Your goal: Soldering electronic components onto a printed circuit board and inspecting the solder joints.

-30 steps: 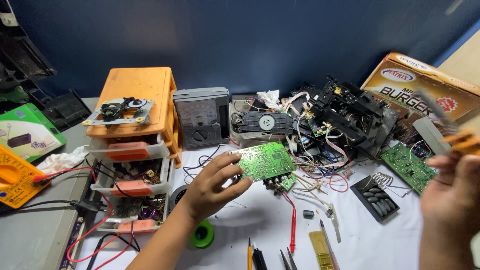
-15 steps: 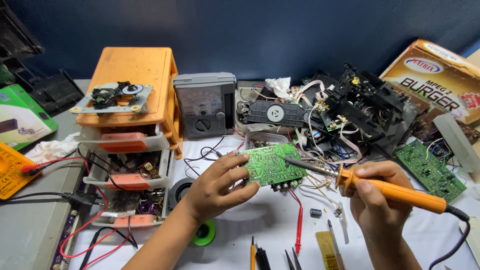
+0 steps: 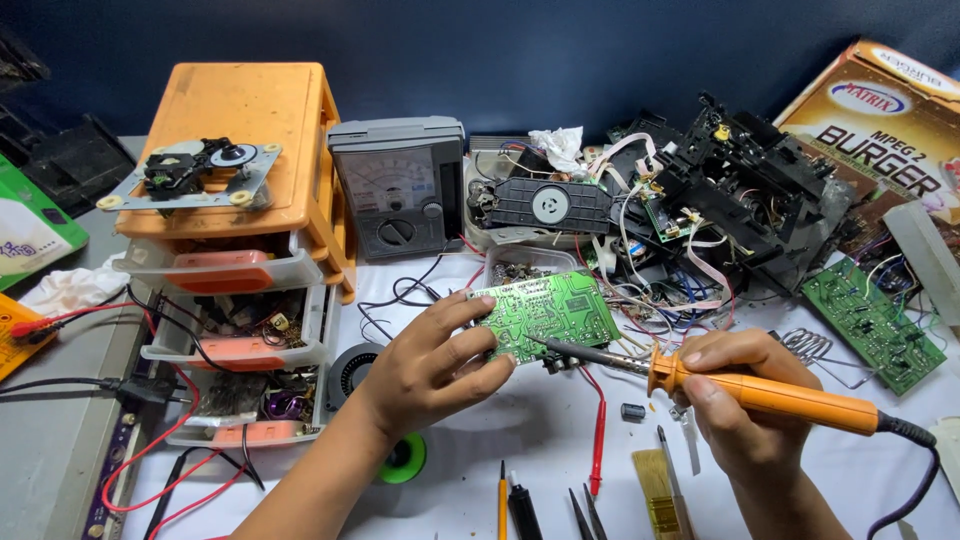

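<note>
At the far left we see an orange drawer cabinet [image 3: 240, 130] with a disc mechanism [image 3: 190, 172] lying on top, and a grey dial meter [image 3: 400, 185] just beside it. Our left hand [image 3: 430, 365] has its grip clamped on the near edge of a green circuit board [image 3: 545, 315], held above the white tabletop [image 3: 560, 440]. Our right hand [image 3: 730, 400] grips an orange soldering iron [image 3: 770, 395], its tip touching the board. A heap of black parts and wires [image 3: 720, 200] lies behind.
</note>
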